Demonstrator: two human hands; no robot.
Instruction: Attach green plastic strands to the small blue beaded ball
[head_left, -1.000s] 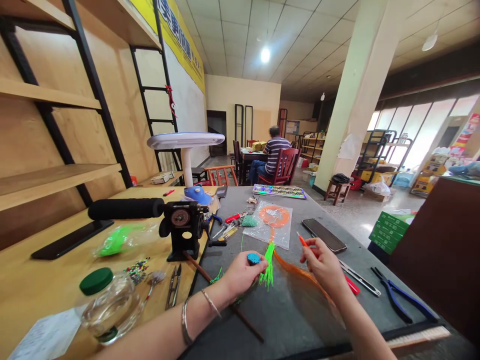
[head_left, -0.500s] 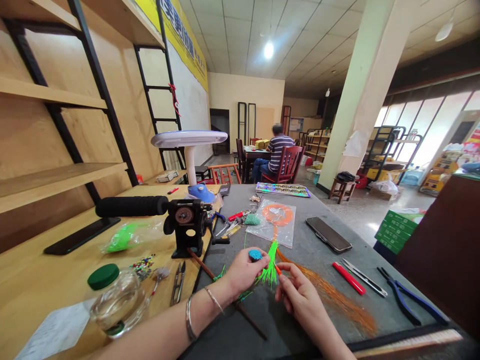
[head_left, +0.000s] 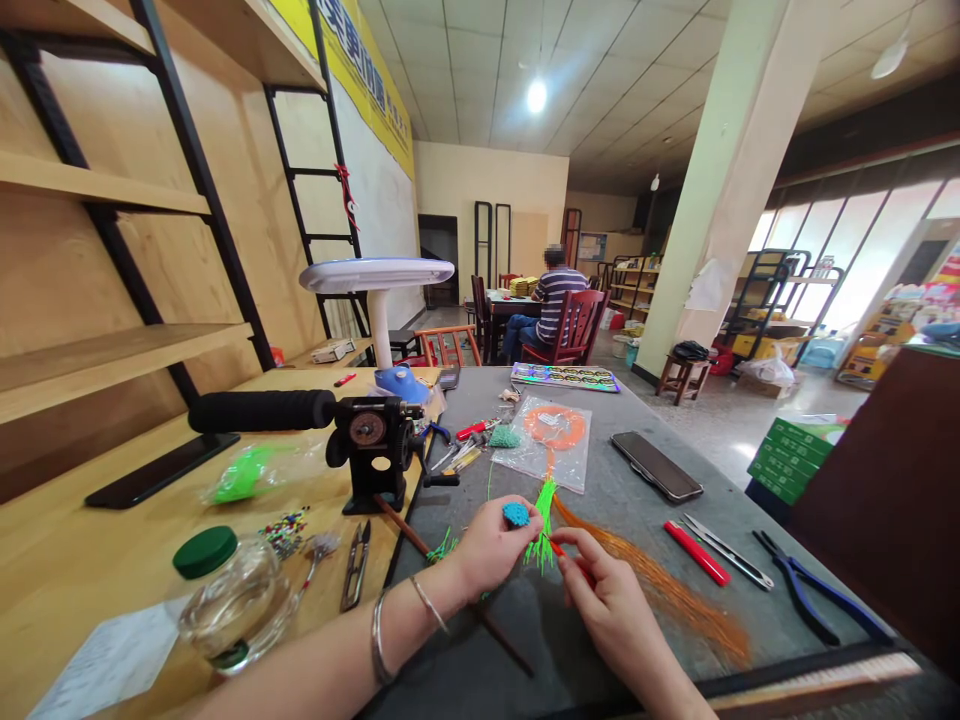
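My left hand (head_left: pixel 491 548) is closed around a small blue textured ball (head_left: pixel 515 514) and a tuft of bright green strands (head_left: pixel 541 530) that hangs from its fingers. Just to its right, my right hand (head_left: pixel 600 590) pinches a thin orange-red tool (head_left: pixel 559 548) whose tip touches the green tuft. A sheaf of orange strands (head_left: pixel 660 590) lies on the grey table (head_left: pixel 570 640) behind my right hand. Silver bangles ring my left wrist.
A black hand-crank device (head_left: pixel 371 450) with a foam handle stands at the left, beside snips (head_left: pixel 356 562), a glass jar (head_left: pixel 229 600) and beads. A phone (head_left: pixel 656 466), a red knife (head_left: pixel 696 553), tweezers and blue pliers (head_left: pixel 817 598) lie at the right. A person sits far behind.
My right hand has come in from the right with the orange-red tool and now meets the green tuft at my left hand. The orange strands have settled flat on the table.
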